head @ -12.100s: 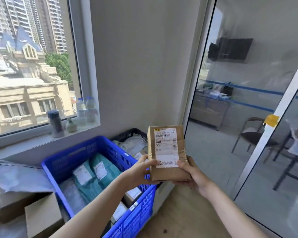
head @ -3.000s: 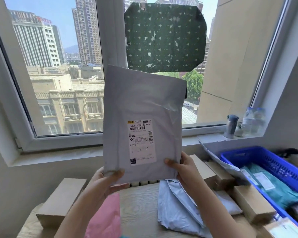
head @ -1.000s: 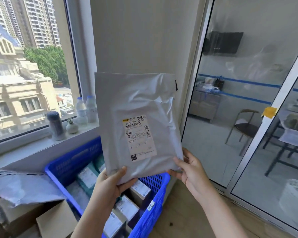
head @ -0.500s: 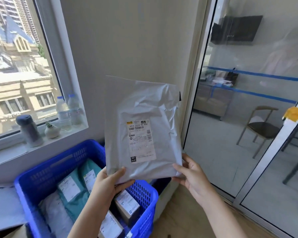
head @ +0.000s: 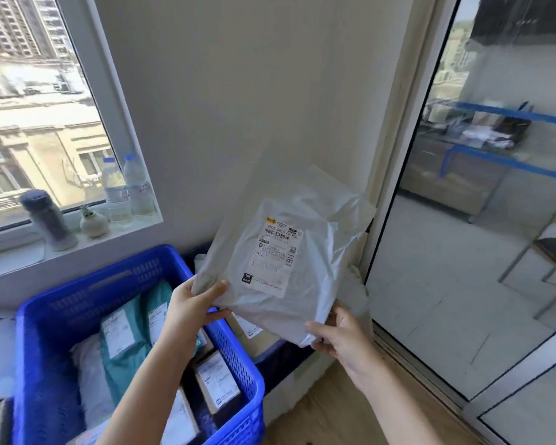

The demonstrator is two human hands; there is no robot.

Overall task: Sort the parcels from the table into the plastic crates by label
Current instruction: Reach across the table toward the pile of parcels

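Your left hand (head: 190, 306) pinches the grey mailer (head: 315, 252) at its lower-left corner, thumb on top. Your right hand (head: 344, 338) grips the lower-right corner. From that two-handed hold the mailer rises toward 1 o'clock, long axis tilted, label (head: 275, 256) facing you. Just below its bottom edge, between your hands, sits the dark crate (head: 280, 351). The blue crate (head: 87, 284) lies at 8 o'clock off your left hand. For the dark crate, your right hand looks nearer.

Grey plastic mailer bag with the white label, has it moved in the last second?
Yes. The grey plastic mailer bag has shifted right, off the blue plastic crate, and now tilts over the dark crate beside it.
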